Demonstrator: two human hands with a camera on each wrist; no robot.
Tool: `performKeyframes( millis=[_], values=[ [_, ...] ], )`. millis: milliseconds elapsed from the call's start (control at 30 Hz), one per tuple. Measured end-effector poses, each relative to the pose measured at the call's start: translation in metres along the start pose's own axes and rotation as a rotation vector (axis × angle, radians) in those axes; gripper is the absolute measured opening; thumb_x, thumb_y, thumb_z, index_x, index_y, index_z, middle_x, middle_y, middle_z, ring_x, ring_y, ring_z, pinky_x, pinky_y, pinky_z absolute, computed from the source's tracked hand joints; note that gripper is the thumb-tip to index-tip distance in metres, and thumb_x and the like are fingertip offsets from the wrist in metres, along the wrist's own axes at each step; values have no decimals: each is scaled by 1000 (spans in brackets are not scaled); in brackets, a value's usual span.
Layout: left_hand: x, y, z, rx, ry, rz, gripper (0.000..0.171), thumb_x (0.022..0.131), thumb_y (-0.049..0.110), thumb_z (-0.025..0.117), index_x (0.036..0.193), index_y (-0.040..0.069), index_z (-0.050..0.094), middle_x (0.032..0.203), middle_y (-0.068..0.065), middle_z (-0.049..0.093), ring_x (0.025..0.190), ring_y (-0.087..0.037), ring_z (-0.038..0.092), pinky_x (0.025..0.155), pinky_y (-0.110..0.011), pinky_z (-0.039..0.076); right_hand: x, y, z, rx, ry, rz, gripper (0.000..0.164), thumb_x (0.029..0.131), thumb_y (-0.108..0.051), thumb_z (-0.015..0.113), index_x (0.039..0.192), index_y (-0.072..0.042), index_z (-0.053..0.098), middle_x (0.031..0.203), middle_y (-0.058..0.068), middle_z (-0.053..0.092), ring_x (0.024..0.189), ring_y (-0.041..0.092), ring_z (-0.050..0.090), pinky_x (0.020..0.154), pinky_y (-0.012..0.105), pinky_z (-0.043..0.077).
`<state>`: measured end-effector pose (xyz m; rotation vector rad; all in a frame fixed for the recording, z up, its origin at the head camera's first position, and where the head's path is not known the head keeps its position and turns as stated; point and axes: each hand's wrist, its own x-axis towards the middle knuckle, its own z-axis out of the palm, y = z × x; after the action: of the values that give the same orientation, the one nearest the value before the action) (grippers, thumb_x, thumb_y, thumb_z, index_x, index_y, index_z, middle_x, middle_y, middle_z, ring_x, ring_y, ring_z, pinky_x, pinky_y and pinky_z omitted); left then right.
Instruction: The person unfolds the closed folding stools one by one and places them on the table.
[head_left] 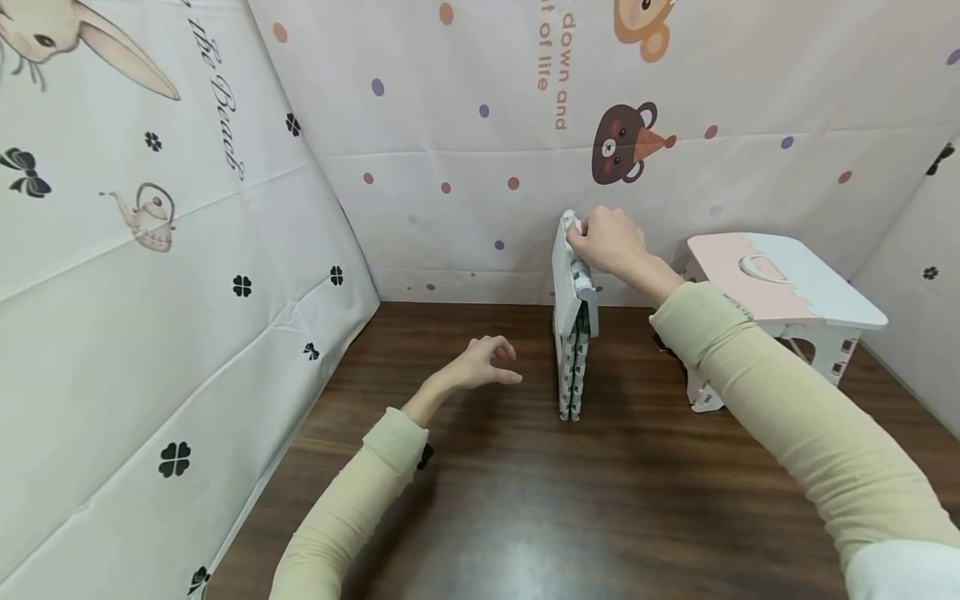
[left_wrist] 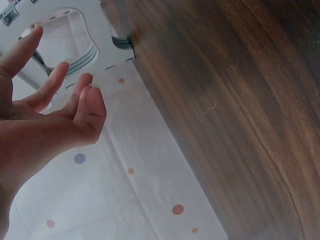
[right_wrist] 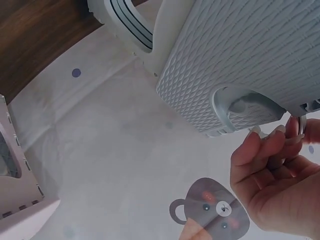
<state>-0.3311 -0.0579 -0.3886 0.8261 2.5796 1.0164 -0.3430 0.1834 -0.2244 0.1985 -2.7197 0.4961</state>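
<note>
A folded white plastic folding stool (head_left: pixel 567 292) stands upright on edge on the dark wooden floor in the head view. My right hand (head_left: pixel 609 240) grips it at the top edge, fingers curled over. From the right wrist view, the stool's woven-textured face (right_wrist: pixel 240 55) shows a handle cutout, with the right hand's fingers (right_wrist: pixel 270 145) bent at its edge. Left of the stool, my left hand (head_left: pixel 480 363) hovers apart from it, fingers loosely bent and holding nothing. The left wrist view has the stool's leg panel (left_wrist: pixel 104 55) with a rounded opening behind the left hand (left_wrist: pixel 55 110).
An unfolded pink and white stool (head_left: pixel 795 283) with a handle on its top stands at the right, behind my right forearm. Printed white cloth walls (head_left: pixel 435 225) enclose the back and sides. The wooden floor (head_left: pixel 525 508) reaches toward me.
</note>
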Motion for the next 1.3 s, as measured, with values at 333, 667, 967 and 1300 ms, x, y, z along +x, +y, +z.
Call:
performKeyframes(
  millis=[333, 667, 967, 1300],
  values=[
    [1, 3, 4, 2, 1, 9, 40, 85, 29, 74, 114, 6, 59, 122, -17, 57, 120, -32, 43, 98, -43, 41, -1, -4, 3, 14, 23, 20, 43, 91, -25, 43, 50, -16, 35, 48, -1, 35, 52, 20, 39, 44, 30, 28],
    [6, 11, 3, -11, 23, 26, 52, 87, 40, 70, 122, 5, 51, 117, -13, 61, 110, -24, 54, 95, -39, 45, -6, -1, 2, 5, 30, 25, 52, 98, -39, 38, 53, -15, 40, 52, 2, 43, 56, 24, 47, 47, 34, 33],
    [12, 33, 3, -65, -2, 66, 60, 87, 44, 68, 128, 8, 46, 120, -10, 60, 110, -20, 58, 93, -34, 49, -40, 30, 3, 55, 87, 30, 42, 104, -32, 22, 101, -2, 52, 91, 27, 61, 86, 46, 61, 69, 57, 46],
    [33, 56, 28, -91, -20, 161, 51, 91, 30, 67, 130, 3, 50, 118, -13, 65, 106, -21, 63, 86, -27, 51, -81, 77, 60, 505, -744, -82, 67, 90, -20, 68, 141, 10, 35, 138, 33, 45, 90, 27, 70, 76, 39, 58]
  ],
)
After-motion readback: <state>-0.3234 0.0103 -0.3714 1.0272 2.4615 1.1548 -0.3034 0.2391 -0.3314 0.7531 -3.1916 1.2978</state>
